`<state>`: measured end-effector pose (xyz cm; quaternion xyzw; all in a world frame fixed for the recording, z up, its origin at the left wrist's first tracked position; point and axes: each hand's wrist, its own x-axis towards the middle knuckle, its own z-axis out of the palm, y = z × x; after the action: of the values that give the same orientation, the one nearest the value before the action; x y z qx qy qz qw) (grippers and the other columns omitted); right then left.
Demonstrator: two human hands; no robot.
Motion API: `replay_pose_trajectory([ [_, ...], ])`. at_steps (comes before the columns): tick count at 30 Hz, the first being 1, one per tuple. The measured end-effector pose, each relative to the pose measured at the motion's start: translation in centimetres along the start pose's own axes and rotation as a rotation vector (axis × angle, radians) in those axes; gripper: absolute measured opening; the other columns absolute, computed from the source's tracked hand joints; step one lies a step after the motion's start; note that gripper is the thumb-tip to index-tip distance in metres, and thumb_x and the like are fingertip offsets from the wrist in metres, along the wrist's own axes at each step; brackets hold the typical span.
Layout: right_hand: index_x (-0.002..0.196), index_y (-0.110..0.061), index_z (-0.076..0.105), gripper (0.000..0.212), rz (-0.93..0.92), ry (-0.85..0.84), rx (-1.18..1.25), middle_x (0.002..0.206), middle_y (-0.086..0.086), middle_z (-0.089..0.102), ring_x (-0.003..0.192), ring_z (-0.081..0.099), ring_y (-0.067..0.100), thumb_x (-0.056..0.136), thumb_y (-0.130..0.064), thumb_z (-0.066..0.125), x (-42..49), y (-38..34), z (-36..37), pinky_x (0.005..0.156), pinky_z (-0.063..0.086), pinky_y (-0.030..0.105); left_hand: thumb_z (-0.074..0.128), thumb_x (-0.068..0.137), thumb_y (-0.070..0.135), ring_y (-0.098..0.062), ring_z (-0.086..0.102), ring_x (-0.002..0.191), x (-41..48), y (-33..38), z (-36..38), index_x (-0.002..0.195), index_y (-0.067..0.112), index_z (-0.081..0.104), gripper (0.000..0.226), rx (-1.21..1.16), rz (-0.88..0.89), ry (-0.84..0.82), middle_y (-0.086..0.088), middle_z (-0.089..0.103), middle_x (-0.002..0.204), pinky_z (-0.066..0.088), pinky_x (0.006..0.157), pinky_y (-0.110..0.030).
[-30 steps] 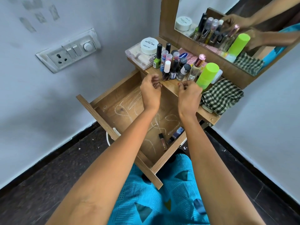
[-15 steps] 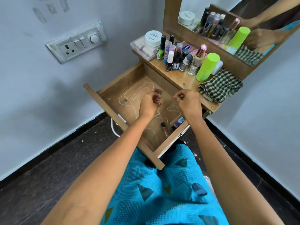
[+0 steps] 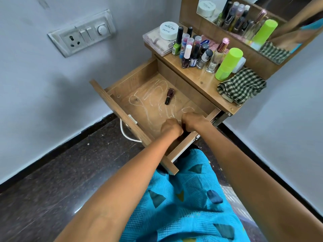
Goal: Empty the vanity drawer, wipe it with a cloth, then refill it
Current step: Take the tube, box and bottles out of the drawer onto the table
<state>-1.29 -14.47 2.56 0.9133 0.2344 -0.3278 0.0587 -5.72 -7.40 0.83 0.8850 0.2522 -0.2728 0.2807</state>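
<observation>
The wooden vanity drawer (image 3: 122, 109) is pulled out, its floor marked with white chalky scribbles. A dark red nail polish bottle (image 3: 169, 96) lies on its side near the drawer's middle. My left hand (image 3: 172, 127) and my right hand (image 3: 192, 121) are side by side, low in the drawer's front right corner. Their fingers curl down around small bottles that are almost hidden beneath them. A green checked cloth (image 3: 243, 87) lies crumpled on the vanity top (image 3: 197, 79), to the right.
Several nail polish bottles (image 3: 190, 51), a perfume bottle (image 3: 216, 56), a lime green container (image 3: 228, 64), a white jar (image 3: 168, 30) on a clear box and a mirror (image 3: 253, 20) crowd the vanity. A switchboard (image 3: 82, 32) is on the left wall. Dark floor lies below.
Both hands came down from the vanity top into the drawer's front right corner, covering the two small bottles there. The dark red bottle is now uncovered.
</observation>
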Motion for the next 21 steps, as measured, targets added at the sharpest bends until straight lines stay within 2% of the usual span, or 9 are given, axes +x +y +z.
replay_pose_trajectory([
  [4,0.110,-0.002,0.060,0.023,-0.036,-0.020,-0.038,0.108,0.014,0.061,0.096,0.058,0.028,0.089,-0.008,0.053,0.5,0.1,-0.1,0.076,0.045,0.031,0.047,0.090,0.009,-0.028,0.050,0.121,-0.2,-0.1,0.0,0.123,0.003,0.048,0.034,0.022,0.018,-0.003,-0.015,0.051,0.130,0.044,0.094,-0.030],
  [7,0.110,-0.004,0.062,0.024,-0.077,-0.021,-0.036,0.104,0.013,0.061,0.090,0.056,0.026,0.088,-0.010,0.053,0.5,0.5,-0.5,0.070,0.040,0.028,0.048,0.090,0.010,-0.029,0.049,0.122,0.1,-0.4,-0.3,0.125,0.002,0.046,0.036,0.045,-0.006,-0.005,-0.015,0.050,0.131,0.044,0.094,-0.030],
  [13,0.108,-0.016,0.064,0.025,-0.162,0.042,-0.073,0.111,0.008,0.063,0.104,0.058,0.027,0.085,-0.027,0.060,0.7,1.2,-0.3,0.078,0.045,0.028,0.048,0.093,0.018,-0.028,0.050,0.121,0.4,-0.6,-1.4,0.125,0.005,0.050,0.035,0.097,-0.004,0.112,-0.013,0.051,0.131,0.044,0.094,-0.031],
  [18,0.109,-0.010,0.064,0.026,-0.198,0.130,-0.106,0.111,0.012,0.063,0.106,0.057,0.029,0.086,-0.022,0.057,0.7,0.9,-0.3,0.083,0.045,0.029,0.052,0.090,0.017,-0.029,0.054,0.116,0.4,-0.9,-1.7,0.117,0.004,0.056,0.030,0.104,0.015,0.146,-0.014,0.056,0.124,0.046,0.091,-0.032],
  [21,0.108,-0.008,0.061,0.025,-0.174,0.176,-0.003,0.111,0.014,0.061,0.103,0.058,0.030,0.085,-0.018,0.059,0.9,1.2,-0.3,0.084,0.046,0.032,0.054,0.089,0.019,-0.030,0.056,0.112,0.3,-1.0,-2.3,0.112,0.004,0.058,0.028,0.072,0.016,0.174,-0.014,0.059,0.119,0.047,0.088,-0.033],
])
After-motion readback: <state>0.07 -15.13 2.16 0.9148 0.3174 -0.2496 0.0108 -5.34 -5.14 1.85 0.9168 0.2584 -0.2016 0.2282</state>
